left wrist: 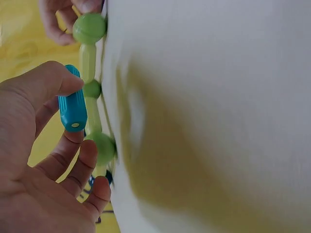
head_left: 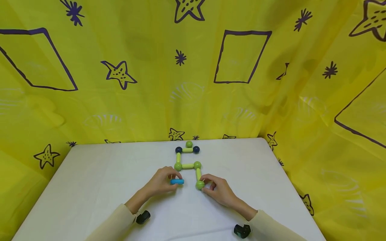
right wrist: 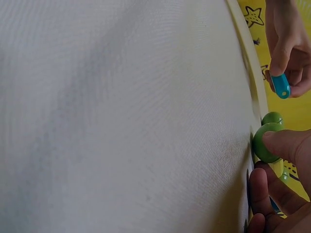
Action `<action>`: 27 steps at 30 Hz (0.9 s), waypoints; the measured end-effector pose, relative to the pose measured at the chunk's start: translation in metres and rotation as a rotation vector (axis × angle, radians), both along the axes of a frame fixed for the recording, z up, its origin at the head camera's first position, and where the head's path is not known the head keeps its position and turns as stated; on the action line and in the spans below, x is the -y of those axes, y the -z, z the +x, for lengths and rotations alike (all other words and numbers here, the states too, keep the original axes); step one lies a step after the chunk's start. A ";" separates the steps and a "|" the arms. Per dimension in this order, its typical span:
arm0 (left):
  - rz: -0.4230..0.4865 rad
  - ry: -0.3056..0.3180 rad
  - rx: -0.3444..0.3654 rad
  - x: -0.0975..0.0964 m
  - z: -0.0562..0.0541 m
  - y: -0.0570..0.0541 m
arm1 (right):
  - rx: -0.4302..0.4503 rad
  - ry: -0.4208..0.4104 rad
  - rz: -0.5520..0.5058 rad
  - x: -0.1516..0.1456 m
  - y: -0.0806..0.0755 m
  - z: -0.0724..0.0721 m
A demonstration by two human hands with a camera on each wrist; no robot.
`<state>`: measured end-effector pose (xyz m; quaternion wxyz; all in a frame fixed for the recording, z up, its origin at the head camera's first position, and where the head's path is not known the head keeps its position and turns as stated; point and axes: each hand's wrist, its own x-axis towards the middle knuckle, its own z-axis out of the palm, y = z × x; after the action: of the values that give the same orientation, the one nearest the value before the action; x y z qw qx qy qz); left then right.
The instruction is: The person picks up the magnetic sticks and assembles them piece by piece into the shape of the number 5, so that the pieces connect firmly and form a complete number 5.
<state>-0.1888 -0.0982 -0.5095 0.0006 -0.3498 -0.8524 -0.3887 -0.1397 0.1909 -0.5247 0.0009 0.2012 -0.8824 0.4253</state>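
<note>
Between thumb and fingers my left hand (head_left: 163, 180) pinches a blue magnetic rod (head_left: 177, 181), held a little above the table. My right hand (head_left: 221, 190) grips the near green ball (head_left: 200, 185) with thumb and fingertips. From that ball a light green rod (head_left: 198, 174) runs to another green ball (head_left: 197, 164). A crosswise rod (head_left: 188, 166) links it to a left green ball (head_left: 178, 166). Beyond, one more rod (head_left: 178, 157) leads to a dark blue ball (head_left: 179, 150), joined by a rod to a second dark blue ball (head_left: 196, 149). In the left wrist view the blue rod (left wrist: 73, 104) has ridged sides.
A separate-looking green ball (head_left: 189, 144) lies at the far table edge, behind the top rod. The white-covered table (head_left: 105, 180) spreads around the hands. Yellow patterned curtain (head_left: 144, 107) hangs at the back and sides. Dark wrist cameras (head_left: 143, 217) sit at both cuffs.
</note>
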 end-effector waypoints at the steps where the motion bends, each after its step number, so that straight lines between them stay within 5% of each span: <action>1: -0.002 0.005 0.002 -0.004 0.000 0.001 | -0.003 0.000 -0.001 0.000 0.000 0.000; 12: -0.034 0.027 0.064 -0.031 0.002 0.008 | -0.032 0.005 -0.010 0.000 0.002 0.000; 27: -0.079 0.009 0.066 -0.042 0.002 0.011 | -0.017 0.022 -0.012 0.001 0.004 0.000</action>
<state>-0.1871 -0.0566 -0.5201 -0.0432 -0.3402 -0.8650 -0.3662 -0.1400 0.1900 -0.5289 0.0143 0.1952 -0.8820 0.4286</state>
